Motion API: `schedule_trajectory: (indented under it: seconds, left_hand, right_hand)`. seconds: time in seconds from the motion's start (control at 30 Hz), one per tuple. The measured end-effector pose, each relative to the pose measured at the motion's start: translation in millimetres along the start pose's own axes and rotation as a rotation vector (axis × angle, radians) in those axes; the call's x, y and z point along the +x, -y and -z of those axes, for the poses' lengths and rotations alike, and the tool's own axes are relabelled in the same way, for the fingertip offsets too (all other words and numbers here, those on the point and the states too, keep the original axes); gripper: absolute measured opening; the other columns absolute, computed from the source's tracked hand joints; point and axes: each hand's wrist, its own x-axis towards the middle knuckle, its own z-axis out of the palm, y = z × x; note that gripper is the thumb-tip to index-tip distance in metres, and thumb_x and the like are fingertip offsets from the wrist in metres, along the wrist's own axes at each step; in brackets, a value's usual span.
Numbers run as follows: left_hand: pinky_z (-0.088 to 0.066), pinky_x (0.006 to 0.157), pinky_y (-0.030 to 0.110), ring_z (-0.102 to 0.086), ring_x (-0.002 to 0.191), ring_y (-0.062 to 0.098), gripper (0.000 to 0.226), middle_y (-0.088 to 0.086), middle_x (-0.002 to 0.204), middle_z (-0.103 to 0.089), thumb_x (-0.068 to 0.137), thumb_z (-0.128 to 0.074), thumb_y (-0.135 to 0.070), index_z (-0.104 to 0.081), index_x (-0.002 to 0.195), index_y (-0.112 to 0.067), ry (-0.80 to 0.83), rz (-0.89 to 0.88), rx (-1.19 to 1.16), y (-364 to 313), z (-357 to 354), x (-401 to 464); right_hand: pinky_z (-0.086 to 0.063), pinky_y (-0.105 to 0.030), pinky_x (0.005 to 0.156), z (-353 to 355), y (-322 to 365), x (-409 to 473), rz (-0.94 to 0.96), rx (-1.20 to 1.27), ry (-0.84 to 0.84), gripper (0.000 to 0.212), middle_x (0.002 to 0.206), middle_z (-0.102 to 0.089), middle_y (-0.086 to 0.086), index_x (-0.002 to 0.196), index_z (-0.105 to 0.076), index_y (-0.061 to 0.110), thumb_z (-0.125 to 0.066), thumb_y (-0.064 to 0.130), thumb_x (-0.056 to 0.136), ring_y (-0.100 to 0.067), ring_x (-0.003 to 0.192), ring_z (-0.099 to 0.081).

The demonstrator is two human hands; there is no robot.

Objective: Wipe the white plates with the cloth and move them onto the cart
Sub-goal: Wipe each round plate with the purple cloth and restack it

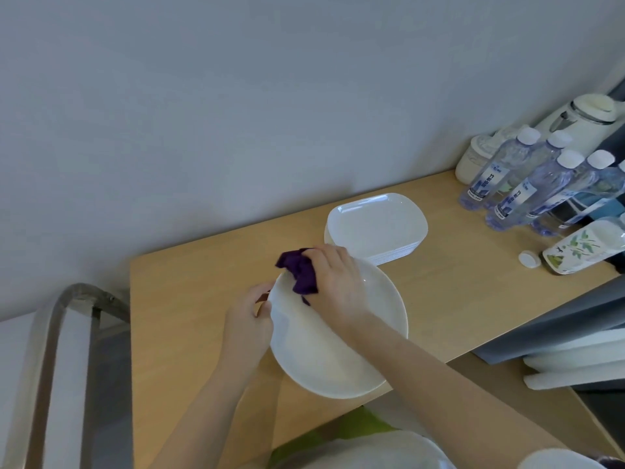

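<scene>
Cloth point(299, 270) bunched in my right hand point(334, 282) presses the round white plate point(341, 343) at frame centre; my left hand point(248, 321) fingers pinch its left rim over the counter point(189, 282).

Both bare forearms reach up from the lower edge toward frame centre; the left hand point(247, 319) curls its fingers round a rim, while the right hand point(333, 282), knuckles up, clutches a bunched wad
</scene>
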Motion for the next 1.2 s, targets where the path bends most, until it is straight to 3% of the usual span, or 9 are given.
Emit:
schedule_trajectory:
  seconds: [0.17, 0.3, 0.4, 0.5, 0.67, 0.83, 0.93, 1.1, 1.2]
  left_hand:
    - [-0.044, 0.077, 0.027, -0.059, 0.095, 0.019, 0.039, -0.001, 0.094, -0.069, 0.083, -0.047, 0.012, -0.068, 0.096, -0.017, -0.002, 0.026, -0.086, 0, -1, -3]
    - [-0.042, 0.082, 0.022, -0.059, 0.100, 0.009, 0.035, -0.005, 0.104, -0.069, 0.091, -0.050, 0.004, -0.069, 0.106, -0.021, 0.000, 0.011, -0.032, 1, -1, -3]
    - [-0.040, 0.076, 0.012, -0.056, 0.098, -0.008, 0.046, -0.023, 0.100, -0.065, 0.090, -0.049, 0.001, -0.063, 0.097, -0.041, -0.010, 0.036, -0.078, -3, -2, -7]
    - [-0.041, 0.073, 0.010, -0.056, 0.100, -0.010, 0.046, -0.030, 0.097, -0.065, 0.089, -0.050, 0.000, -0.062, 0.097, -0.044, -0.016, 0.048, -0.101, -4, -3, -8]
    - [-0.042, 0.068, 0.002, -0.056, 0.097, -0.014, 0.050, -0.037, 0.096, -0.064, 0.088, -0.048, 0.002, -0.065, 0.096, -0.044, -0.004, 0.033, -0.104, -6, -1, -9]
    - [-0.040, 0.072, 0.010, -0.055, 0.093, -0.018, 0.051, -0.039, 0.087, -0.063, 0.088, -0.051, 0.001, -0.062, 0.088, -0.048, -0.002, 0.043, -0.115, -8, 1, -7]
    - [-0.042, 0.079, 0.014, -0.058, 0.102, -0.005, 0.045, -0.028, 0.097, -0.066, 0.090, -0.050, 0.003, -0.067, 0.095, -0.039, -0.008, 0.073, -0.136, -2, 0, -6]
    - [-0.042, 0.078, 0.004, -0.057, 0.100, -0.008, 0.036, -0.019, 0.104, -0.065, 0.093, -0.048, 0.003, -0.066, 0.110, -0.024, -0.007, 0.072, -0.210, -1, -1, -7]
    - [-0.045, 0.077, 0.014, -0.061, 0.102, 0.006, 0.038, -0.004, 0.108, -0.069, 0.092, -0.044, 0.007, -0.067, 0.115, -0.014, -0.013, 0.125, -0.314, 2, -4, -7]
  right_hand:
    - [-0.050, -0.035, 0.077, -23, 30, -13, 0.077, -0.048, -0.073, 0.043, 0.111, -0.065, 0.000, 0.104, -0.067, 0.015, -0.078, 0.027, 0.064, -0.025, 0.095, -0.061]
    - [-0.049, -0.033, 0.072, -9, 7, -4, 0.115, -0.191, -0.089, 0.038, 0.106, -0.065, 0.001, 0.103, -0.066, 0.017, -0.077, 0.024, 0.067, -0.024, 0.092, -0.062]
    - [-0.046, -0.036, 0.074, 14, -21, -1, 0.008, -0.335, -0.079, 0.030, 0.105, -0.063, -0.002, 0.104, -0.064, 0.015, -0.070, 0.017, 0.074, -0.027, 0.094, -0.058]
    - [-0.046, -0.032, 0.060, 29, -38, -21, -0.071, -0.519, -0.168, 0.017, 0.084, -0.063, 0.000, 0.082, -0.064, 0.015, -0.074, 0.012, 0.069, -0.024, 0.074, -0.059]
    - [-0.041, -0.033, 0.053, 25, -33, -58, -0.214, -0.579, -0.144, 0.030, 0.071, -0.056, -0.005, 0.074, -0.061, 0.010, -0.076, 0.003, 0.049, -0.026, 0.061, -0.051]
    - [-0.046, -0.037, 0.069, 13, -22, -28, -0.319, -0.317, -0.122, 0.041, 0.094, -0.059, -0.009, 0.100, -0.063, 0.008, -0.076, 0.009, 0.061, -0.032, 0.080, -0.054]
    - [-0.042, -0.036, 0.083, -2, -5, -2, -0.295, -0.077, -0.091, 0.050, 0.111, -0.054, -0.007, 0.115, -0.057, 0.009, -0.071, 0.016, 0.068, -0.030, 0.097, -0.049]
    - [-0.042, -0.035, 0.083, -27, 33, 1, -0.234, 0.179, -0.111, 0.051, 0.113, -0.055, -0.006, 0.112, -0.056, 0.008, -0.073, 0.017, 0.064, -0.029, 0.096, -0.049]
    - [-0.038, -0.029, 0.082, -37, 43, -18, -0.256, 0.236, -0.055, 0.042, 0.113, -0.053, -0.001, 0.113, -0.052, 0.014, -0.063, 0.023, 0.074, -0.025, 0.097, -0.049]
